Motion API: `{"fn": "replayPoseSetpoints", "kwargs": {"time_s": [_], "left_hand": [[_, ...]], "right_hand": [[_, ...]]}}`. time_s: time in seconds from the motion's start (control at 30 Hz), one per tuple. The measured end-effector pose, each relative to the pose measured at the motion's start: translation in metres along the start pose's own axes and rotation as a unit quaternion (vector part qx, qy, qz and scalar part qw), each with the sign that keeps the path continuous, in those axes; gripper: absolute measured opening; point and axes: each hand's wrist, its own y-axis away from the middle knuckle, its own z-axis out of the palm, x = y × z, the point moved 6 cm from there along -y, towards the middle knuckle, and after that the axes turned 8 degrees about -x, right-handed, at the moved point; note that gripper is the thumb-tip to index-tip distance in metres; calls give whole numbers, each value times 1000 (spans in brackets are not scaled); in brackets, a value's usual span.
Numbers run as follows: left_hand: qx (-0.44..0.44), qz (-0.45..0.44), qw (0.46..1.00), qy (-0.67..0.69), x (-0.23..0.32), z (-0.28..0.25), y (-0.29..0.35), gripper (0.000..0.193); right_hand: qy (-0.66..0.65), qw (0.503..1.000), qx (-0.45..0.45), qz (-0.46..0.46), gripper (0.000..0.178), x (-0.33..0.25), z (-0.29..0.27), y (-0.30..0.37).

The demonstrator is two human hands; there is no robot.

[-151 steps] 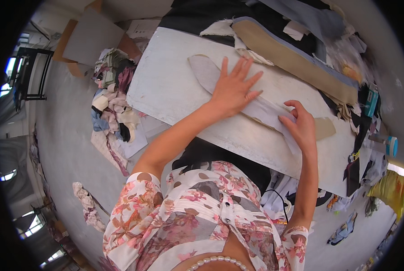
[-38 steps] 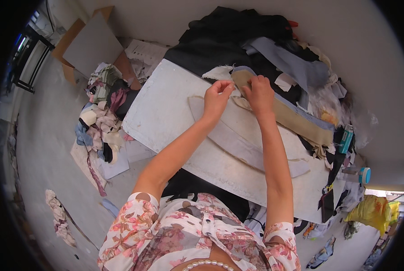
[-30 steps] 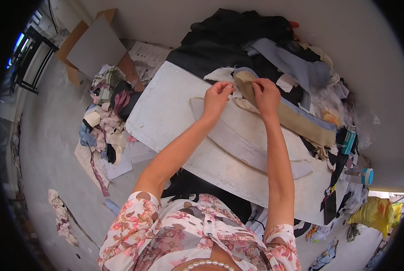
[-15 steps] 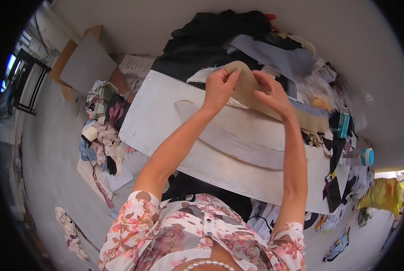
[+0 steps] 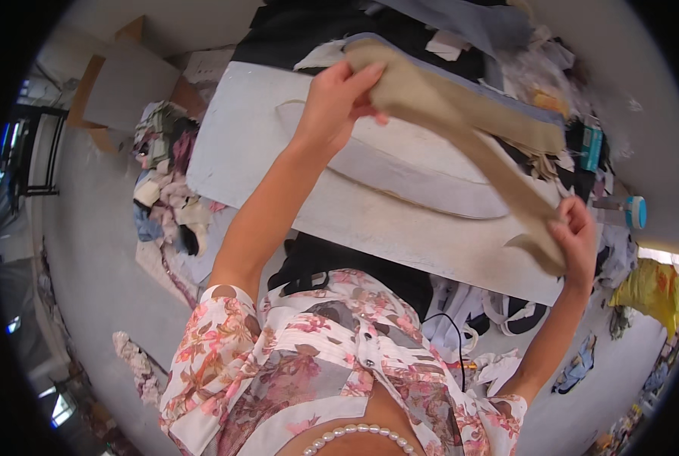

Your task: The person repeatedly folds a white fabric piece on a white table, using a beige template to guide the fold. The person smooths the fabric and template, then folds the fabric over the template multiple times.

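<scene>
Blurred tan strip, left hand, right hand gripping, grey strip partly hidden

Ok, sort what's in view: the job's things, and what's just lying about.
In the job, by the look of it:
- tan strip, stretched between left hand and right hand
- grey strip, lying on the table
- blue-edged tan pile, behind

Probably just lying about:
- box
- cloth scraps
- yellow bag
- blue-lidded jar

Grey floor is spreading left of the tabletop — a pale wall is rising to its right.
</scene>
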Motion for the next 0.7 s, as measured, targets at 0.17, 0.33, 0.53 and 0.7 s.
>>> {"fn": "replayPoseSetpoints", "kwargs": {"time_s": [0.17,0.33,0.53,0.7], "left_hand": [[103,-72,989,-76,-31,-88,76,25],[195,-54,970,-137,-35,-133,91,18],[229,-51,937,-258,-24,-150,71,15],[236,-42,914,-327,-24,-157,57,16]], "right_hand": [[-84,988,-105,80,22,45,94,-2],[-138,969,-153,135,24,56,137,-22],[-69,975,-166,129,24,52,144,-45],[-34,977,-169,122,24,54,139,-63]]}}
